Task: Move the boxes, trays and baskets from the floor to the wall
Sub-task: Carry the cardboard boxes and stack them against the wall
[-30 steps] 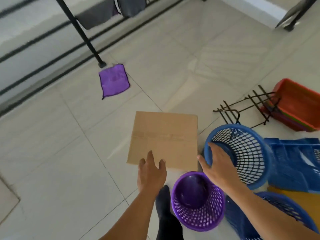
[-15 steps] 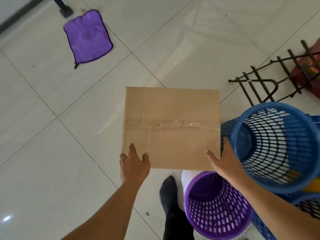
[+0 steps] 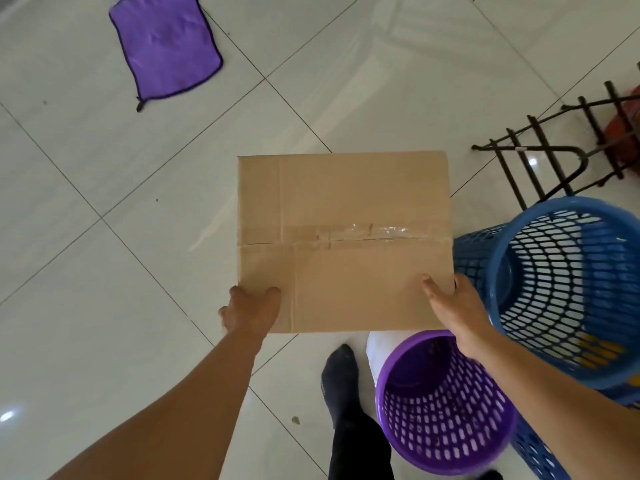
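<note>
Over the tiled floor (image 3: 104, 306), a taped cardboard box (image 3: 346, 237) is seen just left of a blue basket (image 3: 554, 206) and beyond a purple basket (image 3: 443, 420); a purple cloth (image 3: 166, 46) is laid well apart. The box's near corners are gripped by the left hand (image 3: 247, 311) and the right hand (image 3: 457, 310), with the fingers curled round its edges.

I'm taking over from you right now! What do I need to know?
Left hand: grips the near-left corner of the cardboard box.
Right hand: grips its near-right corner, thumb on top.
The blue basket and purple basket wait to the box's right, not held.
Done: nothing delivered that I can see; no wall is in view.
Left: carry the box to the wall, then come back for the baskets.
</note>
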